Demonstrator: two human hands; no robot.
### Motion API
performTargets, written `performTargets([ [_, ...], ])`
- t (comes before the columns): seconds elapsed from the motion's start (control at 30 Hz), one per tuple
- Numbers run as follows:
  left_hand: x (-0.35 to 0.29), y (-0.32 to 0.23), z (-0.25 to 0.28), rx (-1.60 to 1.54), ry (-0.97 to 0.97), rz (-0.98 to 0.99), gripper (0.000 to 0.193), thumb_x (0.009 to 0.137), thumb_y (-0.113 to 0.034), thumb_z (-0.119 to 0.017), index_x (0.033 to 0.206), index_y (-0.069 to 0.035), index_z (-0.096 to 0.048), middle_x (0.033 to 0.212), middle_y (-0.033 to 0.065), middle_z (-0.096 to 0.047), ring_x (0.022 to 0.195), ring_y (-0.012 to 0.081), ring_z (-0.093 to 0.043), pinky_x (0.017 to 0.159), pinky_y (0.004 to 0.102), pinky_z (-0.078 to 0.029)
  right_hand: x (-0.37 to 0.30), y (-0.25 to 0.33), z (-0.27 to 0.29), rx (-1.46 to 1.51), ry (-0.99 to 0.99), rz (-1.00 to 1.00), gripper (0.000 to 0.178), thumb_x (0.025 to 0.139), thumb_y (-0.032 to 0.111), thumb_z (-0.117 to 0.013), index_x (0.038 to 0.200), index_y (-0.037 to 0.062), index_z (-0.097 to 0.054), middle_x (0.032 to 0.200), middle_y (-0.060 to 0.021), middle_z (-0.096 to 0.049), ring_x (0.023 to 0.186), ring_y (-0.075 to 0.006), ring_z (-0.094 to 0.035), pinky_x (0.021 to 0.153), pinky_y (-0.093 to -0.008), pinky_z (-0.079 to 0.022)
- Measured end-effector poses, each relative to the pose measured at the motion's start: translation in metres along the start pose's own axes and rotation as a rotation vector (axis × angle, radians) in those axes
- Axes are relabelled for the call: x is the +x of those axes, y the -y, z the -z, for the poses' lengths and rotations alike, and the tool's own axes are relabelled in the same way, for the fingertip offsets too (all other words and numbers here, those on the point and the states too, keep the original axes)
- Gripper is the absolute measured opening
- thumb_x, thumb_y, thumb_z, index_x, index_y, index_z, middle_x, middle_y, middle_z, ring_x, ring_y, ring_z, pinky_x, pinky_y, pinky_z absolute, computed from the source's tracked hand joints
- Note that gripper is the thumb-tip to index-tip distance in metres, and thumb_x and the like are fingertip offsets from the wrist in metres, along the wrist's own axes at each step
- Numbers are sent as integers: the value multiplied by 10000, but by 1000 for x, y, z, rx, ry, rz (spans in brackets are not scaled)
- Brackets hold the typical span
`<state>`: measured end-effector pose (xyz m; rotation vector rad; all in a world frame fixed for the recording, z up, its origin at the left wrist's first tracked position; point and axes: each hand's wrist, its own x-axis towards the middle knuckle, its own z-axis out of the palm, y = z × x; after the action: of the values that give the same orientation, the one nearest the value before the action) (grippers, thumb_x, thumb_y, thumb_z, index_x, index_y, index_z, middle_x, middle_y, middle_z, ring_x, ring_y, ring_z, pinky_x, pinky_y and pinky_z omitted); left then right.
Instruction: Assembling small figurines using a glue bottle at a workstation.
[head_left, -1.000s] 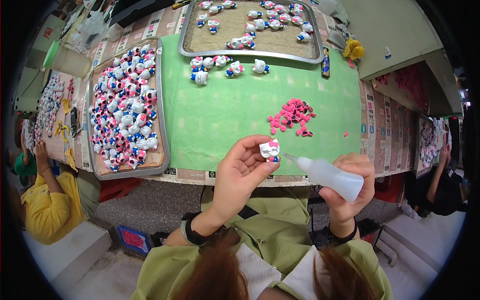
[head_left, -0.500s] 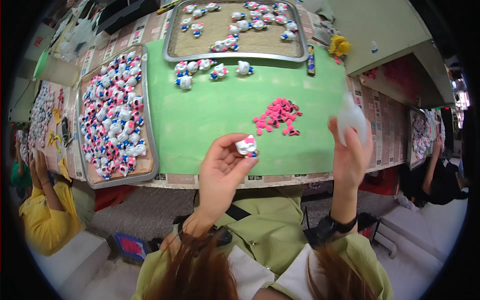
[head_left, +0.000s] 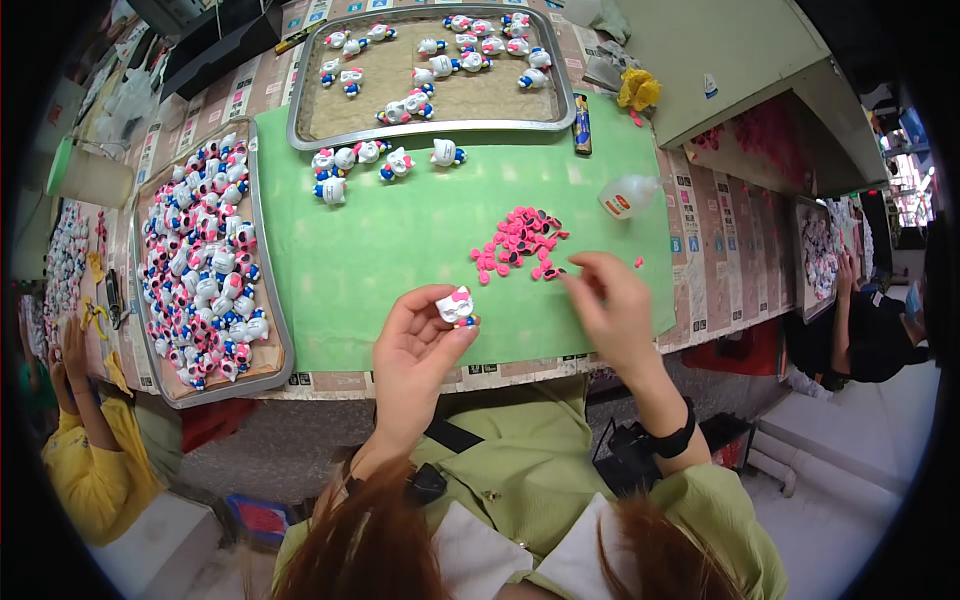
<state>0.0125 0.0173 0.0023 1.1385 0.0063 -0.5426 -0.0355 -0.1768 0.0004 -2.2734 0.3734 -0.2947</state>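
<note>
Glue bottle (head_left: pixel 628 194) now down on mat (head_left: pixel 400 250), right hand (head_left: pixel 610 310) empty over pink bows (head_left: pixel 518 245); left hand (head_left: pixel 425 345) still gripping figurine (head_left: pixel 457 305).

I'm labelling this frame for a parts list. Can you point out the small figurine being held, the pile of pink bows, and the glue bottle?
figurine (head_left: pixel 457 306), head view, on its white face.
pink bows (head_left: pixel 518 240), head view, middle of the pile.
glue bottle (head_left: pixel 628 194), head view, on its clear body.

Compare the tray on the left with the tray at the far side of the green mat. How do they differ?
The left tray is packed with small white, pink and blue figures; the far tray holds only a scattering, mostly along its far edge, with much bare brown floor showing. The left tray runs lengthwise away from the person; the far tray lies crosswise. Both are shallow metal trays beside the green mat.
</note>
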Motion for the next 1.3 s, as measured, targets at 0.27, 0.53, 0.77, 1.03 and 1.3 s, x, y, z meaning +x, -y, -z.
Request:
performTargets([
  [0.27,-1,1,0,8,39,10,337,768,53,-528,1085,25,-416,966,82,-519,883,119,-517,788,232,-421,2,-17,9,-157,51,266,123,691,-19,-563,809,15,-550,769,-89,-538,748,-260,-523,648,-325,-425],
  [0.53,-4,5,-5,-17,74,92,337,767,52,-539,1081,16,-423,968,64,-520,905,118,-504,787,237,-422,12,-13,0,-271,75,474,190,622,-37,-579,806,12,-574,774,-91,-559,735,-255,-536,646,-335,-437],
  [0.77,-2,-2,-2,-113,87,149,391,759,67,-534,1131,30,-421,1018,81,-522,919,135,-519,806,252,-428,12,-12,1,-264,76,534,204,598,-22,-560,795,22,-586,735,-71,-539,712,-222,-524,626,-320,-439],
  [1.03,-1,-7,-6,-95,164,78,404,782,40,-527,1162,44,-390,1029,84,-518,931,117,-510,818,232,-420,0,31,5,357,-37,228,179,641,-78,-601,804,-3,-593,757,-101,-573,704,-242,-549,615,-299,-433],
  [1.3,-6,-10,-13,-21,177,67,392,777,26,-542,1145,47,-410,971,78,-544,871,103,-531,758,223,-444,-3,49,-1,93,-20,655,310,544,-101,-593,837,0,-605,784,-91,-572,683,-236,-537,576,-311,-445],
])
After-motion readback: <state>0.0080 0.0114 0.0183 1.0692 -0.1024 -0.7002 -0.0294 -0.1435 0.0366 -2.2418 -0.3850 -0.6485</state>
